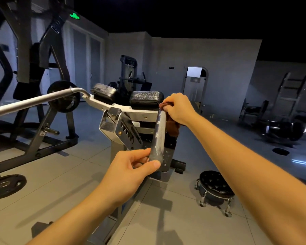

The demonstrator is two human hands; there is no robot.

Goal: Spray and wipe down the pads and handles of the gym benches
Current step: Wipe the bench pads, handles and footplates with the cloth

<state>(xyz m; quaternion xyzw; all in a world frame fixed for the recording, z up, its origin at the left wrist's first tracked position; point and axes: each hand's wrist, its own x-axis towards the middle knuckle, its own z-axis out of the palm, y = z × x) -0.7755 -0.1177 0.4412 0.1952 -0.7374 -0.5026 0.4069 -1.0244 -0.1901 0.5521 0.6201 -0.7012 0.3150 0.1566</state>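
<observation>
A person's left hand (129, 168) pinches the lower end of a grey handle (159, 133), while the right hand (178, 108) grips a brown cloth (173, 129) against its top. Two black pads (147, 98) sit at 11 o'clock from the handle.

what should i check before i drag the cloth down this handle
1. Cloth gripped: ok, right hand holds the brown cloth at the top end of the handle.
2. Handle steadied: ok, left hand pinches its lower end.
3. Path down the handle: not ok, left hand covers the last stretch.
4. Handle sprayed: cannot tell, whitish flecks show near the bottom only.
5. Left pad: not ok, whitish streaks on it.
6. Spray bottle to hand: cannot tell, none in view.
</observation>
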